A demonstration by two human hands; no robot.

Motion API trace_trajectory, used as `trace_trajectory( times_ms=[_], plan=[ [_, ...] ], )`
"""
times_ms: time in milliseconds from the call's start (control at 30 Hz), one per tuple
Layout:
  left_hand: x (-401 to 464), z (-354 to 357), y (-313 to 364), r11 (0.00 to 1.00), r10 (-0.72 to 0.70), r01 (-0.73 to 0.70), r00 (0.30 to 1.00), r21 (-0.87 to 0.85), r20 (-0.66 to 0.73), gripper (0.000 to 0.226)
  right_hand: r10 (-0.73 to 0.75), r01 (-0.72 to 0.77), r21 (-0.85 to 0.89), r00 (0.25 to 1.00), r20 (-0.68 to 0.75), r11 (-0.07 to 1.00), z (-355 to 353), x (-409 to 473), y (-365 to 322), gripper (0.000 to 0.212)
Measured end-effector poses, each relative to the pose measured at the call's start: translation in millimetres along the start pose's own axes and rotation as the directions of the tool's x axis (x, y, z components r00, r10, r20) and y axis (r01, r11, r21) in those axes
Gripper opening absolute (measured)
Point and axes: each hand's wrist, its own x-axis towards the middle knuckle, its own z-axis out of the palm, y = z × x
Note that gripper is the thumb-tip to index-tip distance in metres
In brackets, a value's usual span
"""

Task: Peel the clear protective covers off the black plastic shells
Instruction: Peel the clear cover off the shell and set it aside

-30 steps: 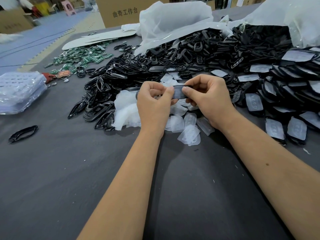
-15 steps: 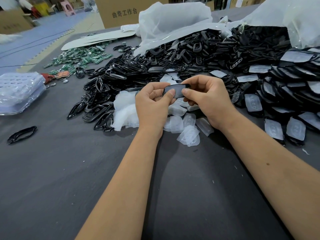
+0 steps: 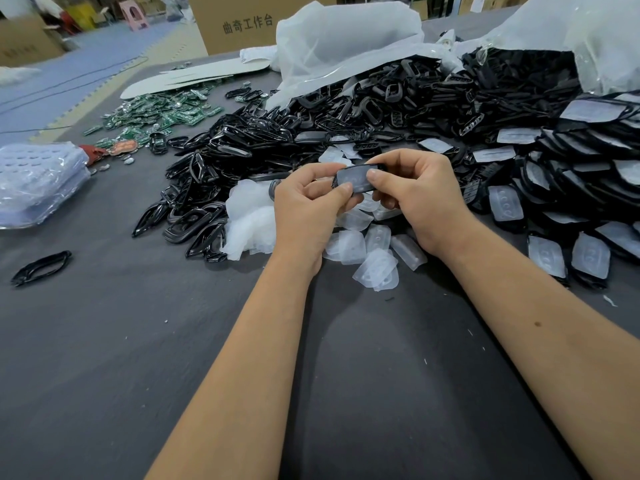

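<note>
Both hands pinch one black shell (image 3: 358,179) between them, held above the grey table (image 3: 173,358) a little above the picture's centre. The right hand (image 3: 427,199) has its thumb curled onto the shell's clear-covered face and its fingers behind the top edge; the left hand (image 3: 306,211) grips the shell's left end with thumb and curled fingers. Just below the hands, at six o'clock, lie loose clear covers (image 3: 375,252), and at nine o'clock a heap of white film (image 3: 247,220). At three o'clock, shells with covers on (image 3: 554,209) lie in overlapping rows. From ten to one o'clock spreads a pile of black frames (image 3: 311,133), with white plastic bags (image 3: 343,39) beyond it at twelve. Green circuit boards (image 3: 156,114) sit at ten o'clock.
</note>
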Motion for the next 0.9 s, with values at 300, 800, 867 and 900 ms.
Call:
trace_trajectory(
  times_ms=[300,800,867,900],
  plan=[
    [3.1,0.2,-2.3,0.999,-0.013,0.014,0.999,0.033,-0.042,0.005,-0.024,0.024,-0.044,1.0,-0.008,0.999,0.9,-0.7,0.0,0.01],
    [-0.8,2.4,-4.2,0.992,0.088,-0.085,0.995,0.089,-0.037,0.016,-0.074,0.075,-0.033,0.996,0.046,0.997,1.0,-4.3,-1.2,0.013],
    [-0.6,2.3,-3.4,0.993,0.086,-0.083,0.996,0.082,-0.03,0.015,-0.076,0.077,-0.028,0.996,0.051,0.997,0.6,-5.0,-1.6,0.012],
    [-0.5,2.2,-2.9,0.993,0.088,-0.085,0.996,0.087,-0.023,0.015,-0.078,0.079,-0.028,0.996,0.053,0.996,0.5,-5.3,-1.9,0.011]
  ],
)
